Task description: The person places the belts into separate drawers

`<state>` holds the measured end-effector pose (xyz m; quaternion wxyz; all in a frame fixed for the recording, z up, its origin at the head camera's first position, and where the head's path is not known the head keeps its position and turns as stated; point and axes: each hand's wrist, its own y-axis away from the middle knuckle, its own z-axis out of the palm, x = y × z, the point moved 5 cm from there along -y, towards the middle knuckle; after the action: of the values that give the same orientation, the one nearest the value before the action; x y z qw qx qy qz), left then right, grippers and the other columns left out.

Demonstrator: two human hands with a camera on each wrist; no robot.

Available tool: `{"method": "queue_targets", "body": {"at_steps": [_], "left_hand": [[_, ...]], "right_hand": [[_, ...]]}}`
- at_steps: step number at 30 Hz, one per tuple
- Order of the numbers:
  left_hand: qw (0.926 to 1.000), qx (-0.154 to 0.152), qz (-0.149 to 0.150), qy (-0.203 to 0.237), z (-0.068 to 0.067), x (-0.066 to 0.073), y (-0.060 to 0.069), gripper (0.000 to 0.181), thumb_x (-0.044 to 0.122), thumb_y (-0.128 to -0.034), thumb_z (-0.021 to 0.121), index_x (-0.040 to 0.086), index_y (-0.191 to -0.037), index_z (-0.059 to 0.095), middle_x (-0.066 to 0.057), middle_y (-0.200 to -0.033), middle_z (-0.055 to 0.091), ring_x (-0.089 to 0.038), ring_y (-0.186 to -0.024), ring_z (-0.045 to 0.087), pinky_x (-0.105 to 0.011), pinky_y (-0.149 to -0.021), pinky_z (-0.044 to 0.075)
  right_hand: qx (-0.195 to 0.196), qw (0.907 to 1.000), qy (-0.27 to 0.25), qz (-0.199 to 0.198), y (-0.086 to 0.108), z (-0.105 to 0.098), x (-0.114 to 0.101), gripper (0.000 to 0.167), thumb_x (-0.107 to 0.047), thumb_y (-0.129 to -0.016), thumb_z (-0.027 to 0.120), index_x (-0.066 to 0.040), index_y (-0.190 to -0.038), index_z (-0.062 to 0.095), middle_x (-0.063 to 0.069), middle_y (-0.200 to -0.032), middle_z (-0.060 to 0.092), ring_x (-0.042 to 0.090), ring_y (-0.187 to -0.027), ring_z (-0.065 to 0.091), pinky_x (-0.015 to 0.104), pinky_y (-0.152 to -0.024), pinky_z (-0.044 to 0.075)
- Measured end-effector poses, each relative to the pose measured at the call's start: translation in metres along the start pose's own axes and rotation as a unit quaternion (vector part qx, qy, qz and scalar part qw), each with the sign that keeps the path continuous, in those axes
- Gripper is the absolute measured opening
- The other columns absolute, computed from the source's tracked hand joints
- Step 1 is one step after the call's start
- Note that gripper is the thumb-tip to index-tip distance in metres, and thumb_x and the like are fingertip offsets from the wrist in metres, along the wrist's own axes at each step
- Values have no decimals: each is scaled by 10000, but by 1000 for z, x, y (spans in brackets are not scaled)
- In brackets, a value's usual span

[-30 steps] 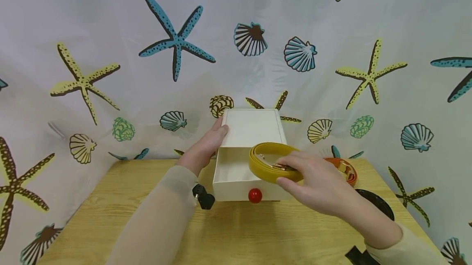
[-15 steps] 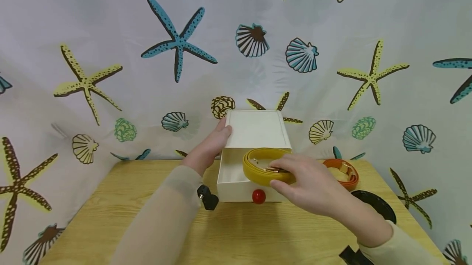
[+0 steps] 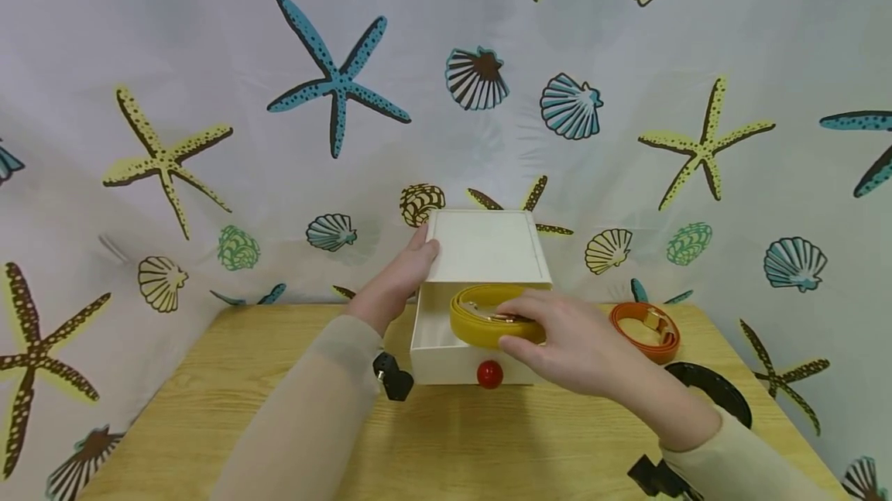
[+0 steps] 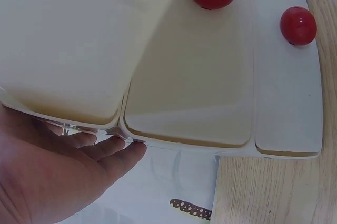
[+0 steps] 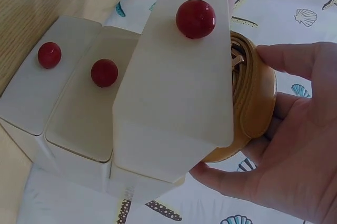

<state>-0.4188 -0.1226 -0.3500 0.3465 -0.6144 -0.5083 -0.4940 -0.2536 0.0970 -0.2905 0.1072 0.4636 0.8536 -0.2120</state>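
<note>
Yellow belt [image 3: 481, 332] sat coiled over the open drawer [image 3: 446, 366], long axis from nine to three o'clock, buckle [image 3: 507, 319] toward three; its depth was hard to judge. Right hand [image 3: 574, 342] pinched its three-o'clock end, while the left hand's [image 3: 397, 275] nearly straight fingers braced the cabinet's [image 3: 488, 245] nine-o'clock side.

Yellow belt [image 3: 481, 333]: coiled into a ring, band on edge, gold-coloured buckle [image 3: 503, 319] inside the loop; held at its right side by the right hand [image 3: 574, 338], above the top drawer; contact with the drawer cannot be told.
White cabinet [image 3: 488, 245]: upright on the tabletop [image 3: 279, 400], left hand [image 3: 393, 276] against its left side.
Top drawer [image 3: 446, 365]: pulled out, round red knob [image 3: 490, 374] on its front.
Lower two drawers [image 5: 79, 108]: pushed in, one red knob each.
</note>
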Motion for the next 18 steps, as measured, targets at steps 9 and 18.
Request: {"method": "queue_targets", "body": {"at_steps": [9,18], "left_hand": [[10000,9,-15,-66,1,2,1,700,398,-1205,271,266,-1783,-102,-3,-1855,-114,-297,-1690,-109,-638,-1322,-10],[10000,27,-45,-17,-1,3,-2,700,400,-1207,280,265,-1785,-92,-14,-1856,-103,-310,-1693,-88,-651,-1319,6]], "right_hand": [[-42,9998,-144,137,-11,5,6,377,-376,-1054,714,-146,-1346,775,0,-1325,744,188,-1127,657,458,-982,547],[-146,9993,-201,286,-25,12,9,316,-338,-1034,731,-163,-1290,794,-49,-1181,737,142,-961,627,385,-868,536]]}}
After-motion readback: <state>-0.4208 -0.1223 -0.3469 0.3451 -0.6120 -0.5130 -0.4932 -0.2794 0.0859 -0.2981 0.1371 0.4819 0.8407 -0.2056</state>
